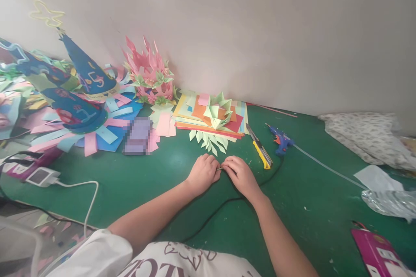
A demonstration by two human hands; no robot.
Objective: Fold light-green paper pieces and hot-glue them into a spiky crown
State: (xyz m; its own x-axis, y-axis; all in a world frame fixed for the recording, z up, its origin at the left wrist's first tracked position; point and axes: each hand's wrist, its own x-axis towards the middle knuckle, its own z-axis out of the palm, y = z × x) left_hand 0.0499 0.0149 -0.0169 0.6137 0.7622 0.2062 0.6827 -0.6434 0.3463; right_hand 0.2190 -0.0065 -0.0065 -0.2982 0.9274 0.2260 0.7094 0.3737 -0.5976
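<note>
Over the green tabletop, the left hand and right hand meet, fingers curled, their tips pinching a small pale green sliver between them; its material cannot be told. A thin black cord passes beneath the right wrist. Beyond the hands lie pointed light-green paper leaves, with a yellow-handled utility knife and a blue-and-orange glue gun to the right. Farther back, a folded light-green paper ring tops a stack of coloured paper sheets.
</note>
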